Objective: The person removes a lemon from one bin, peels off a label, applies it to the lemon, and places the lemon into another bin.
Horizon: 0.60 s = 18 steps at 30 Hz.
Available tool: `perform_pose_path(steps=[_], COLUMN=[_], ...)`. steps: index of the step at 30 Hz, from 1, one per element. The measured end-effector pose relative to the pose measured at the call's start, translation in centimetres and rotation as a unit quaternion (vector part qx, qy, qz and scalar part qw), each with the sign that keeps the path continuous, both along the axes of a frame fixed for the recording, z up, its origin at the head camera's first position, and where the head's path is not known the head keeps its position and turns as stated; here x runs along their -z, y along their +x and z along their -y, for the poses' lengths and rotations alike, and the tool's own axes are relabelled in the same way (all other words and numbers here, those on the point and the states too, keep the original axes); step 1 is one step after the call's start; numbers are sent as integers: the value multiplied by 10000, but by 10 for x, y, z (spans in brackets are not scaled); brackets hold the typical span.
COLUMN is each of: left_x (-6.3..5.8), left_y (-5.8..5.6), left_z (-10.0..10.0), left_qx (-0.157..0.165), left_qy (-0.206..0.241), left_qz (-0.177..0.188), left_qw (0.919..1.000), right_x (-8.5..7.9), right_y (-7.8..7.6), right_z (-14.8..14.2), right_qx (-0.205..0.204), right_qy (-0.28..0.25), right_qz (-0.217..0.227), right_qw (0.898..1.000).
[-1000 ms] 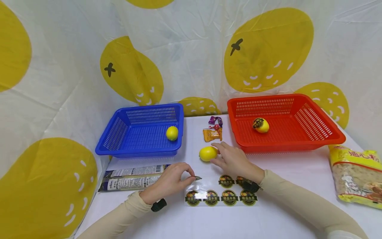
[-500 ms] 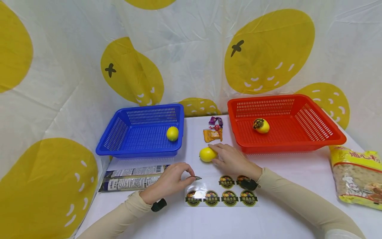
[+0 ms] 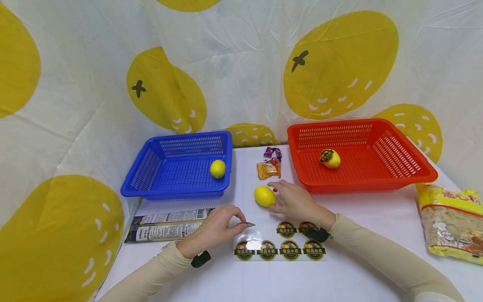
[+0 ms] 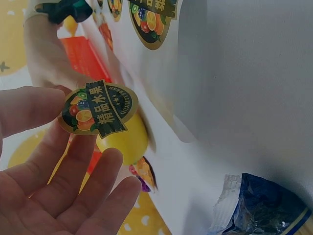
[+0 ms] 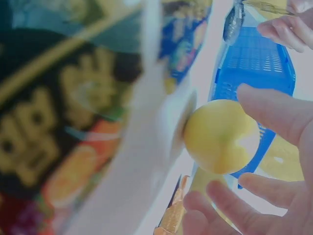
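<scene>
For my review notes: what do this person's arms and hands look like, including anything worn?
The left hand and right hand are ungloved. A plain beige fabric left sleeve and matching right sleeve reach the wrists, wrinkled near the left cuff. Each wrist carries a small dark device, left and right. White fabric shows at the right sleeve's upper end.

A big white cloth (image 3: 241,63) with yellow fruit on it hangs at the back. On the white surface (image 3: 358,243), little sweets (image 3: 268,170) in orange, red and purple wrappers lie close together. Two long packets (image 3: 166,232) lie side by side on the left. A fat yellow bag (image 3: 449,228) sits far right.
</scene>
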<state>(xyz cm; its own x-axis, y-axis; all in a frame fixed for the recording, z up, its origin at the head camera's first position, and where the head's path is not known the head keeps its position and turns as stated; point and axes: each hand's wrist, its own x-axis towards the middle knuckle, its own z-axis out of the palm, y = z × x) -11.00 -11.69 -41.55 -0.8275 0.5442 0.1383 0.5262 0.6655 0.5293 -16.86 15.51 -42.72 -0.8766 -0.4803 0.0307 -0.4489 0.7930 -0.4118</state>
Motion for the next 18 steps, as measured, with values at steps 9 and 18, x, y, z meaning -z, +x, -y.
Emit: perform_pose_path(steps=[9,18], left_x=[0,-1], left_y=[0,2], left_z=[0,2], left_qx=[17,16], left_qy=[20,18], left_qz=[-30,-8], left_qw=[10000,10000], right_x=[-7,-3], right_y=[-5,-8], right_z=[-1,1], right_qx=[-678,-608], right_qy=[-651,-836], right_qz=[717,814], right_qw=[9930,9913])
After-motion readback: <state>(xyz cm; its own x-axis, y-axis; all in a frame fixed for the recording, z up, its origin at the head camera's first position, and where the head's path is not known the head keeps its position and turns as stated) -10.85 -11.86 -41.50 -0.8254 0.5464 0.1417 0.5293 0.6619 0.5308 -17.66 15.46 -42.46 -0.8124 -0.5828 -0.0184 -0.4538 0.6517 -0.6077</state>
